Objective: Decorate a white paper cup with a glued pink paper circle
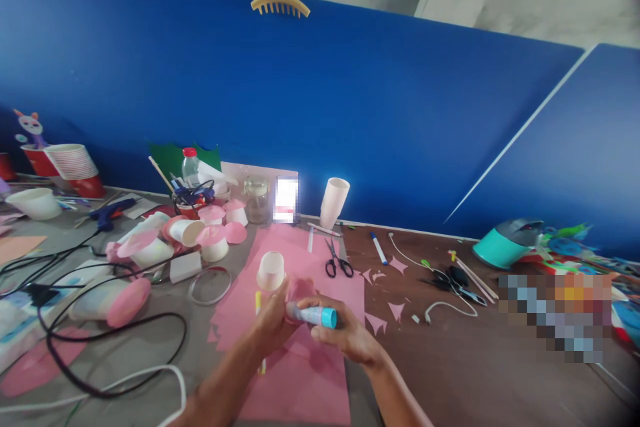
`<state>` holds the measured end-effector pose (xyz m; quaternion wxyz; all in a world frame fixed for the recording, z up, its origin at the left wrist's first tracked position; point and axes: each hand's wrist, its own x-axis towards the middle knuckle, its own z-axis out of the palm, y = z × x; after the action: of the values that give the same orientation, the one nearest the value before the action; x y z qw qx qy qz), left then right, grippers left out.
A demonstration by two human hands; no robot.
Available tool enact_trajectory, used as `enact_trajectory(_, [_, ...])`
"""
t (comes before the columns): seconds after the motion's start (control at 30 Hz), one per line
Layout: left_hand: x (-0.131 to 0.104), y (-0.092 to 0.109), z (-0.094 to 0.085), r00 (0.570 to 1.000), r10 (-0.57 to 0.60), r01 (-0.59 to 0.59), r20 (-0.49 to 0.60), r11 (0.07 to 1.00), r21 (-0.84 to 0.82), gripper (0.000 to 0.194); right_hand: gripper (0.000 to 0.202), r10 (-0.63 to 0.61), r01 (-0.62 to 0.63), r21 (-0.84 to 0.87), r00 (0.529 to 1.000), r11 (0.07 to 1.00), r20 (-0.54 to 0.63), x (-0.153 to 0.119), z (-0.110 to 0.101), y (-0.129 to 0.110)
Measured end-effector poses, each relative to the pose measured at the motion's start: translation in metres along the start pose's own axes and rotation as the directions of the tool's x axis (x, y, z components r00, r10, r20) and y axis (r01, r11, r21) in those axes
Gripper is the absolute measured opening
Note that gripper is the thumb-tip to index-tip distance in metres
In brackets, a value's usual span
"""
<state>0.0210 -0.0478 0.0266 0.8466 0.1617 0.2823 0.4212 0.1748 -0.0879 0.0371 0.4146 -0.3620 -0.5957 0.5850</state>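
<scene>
Head view, hands (313,317) close together, right clamped on slim glue stick (315,315), pale-bodied with bright turquoise end, left holding pink paper (301,290)

Glue stick (313,314) — turquoise-ended, sideways, near pink paper (300,289)

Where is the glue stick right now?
In the head view, near centre: the glue stick is in the right hand, beside the left hand, over the pink paper.
</scene>
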Motion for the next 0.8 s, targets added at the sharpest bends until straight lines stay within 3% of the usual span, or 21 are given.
enact_trajectory(0.23, [0.000, 0.000, 0.001, 0.999, 0.000, 0.000, -0.049, 1.000, -0.010, 0.040, 0.037, 0.003, -0.003, 0.029, 1.000, 1.000, -0.011, -0.002, 0.001, -0.003])
enact_trajectory(0.43, [0.001, 0.003, 0.002, 1.000, 0.015, -0.015, -0.026, 1.000, -0.022, 0.045, 0.045, 0.090, -0.102, 0.204, 0.994, 0.974, 0.068, -0.002, -0.006, 0.005])
enact_trajectory(0.6, [0.000, 0.007, -0.002, 0.990, 0.133, -0.136, -0.043, 0.989, -0.063, 0.039, 0.053, 0.077, -0.040, 0.391, 0.994, 0.919, -0.079, -0.001, -0.012, 0.008])
enact_trajectory(0.7, [-0.003, 0.005, -0.002, 0.994, 0.102, -0.104, -0.029, 0.991, -0.081, 0.036, 0.052, 0.059, 0.029, 0.403, 0.977, 0.915, -0.204, 0.002, -0.010, 0.011])
enact_trajectory(0.8, [-0.004, 0.002, 0.000, 0.997, 0.058, -0.056, 0.051, 0.998, -0.031, 0.044, 0.049, 0.038, 0.050, 0.327, 0.966, 0.944, -0.256, 0.005, -0.006, 0.014])
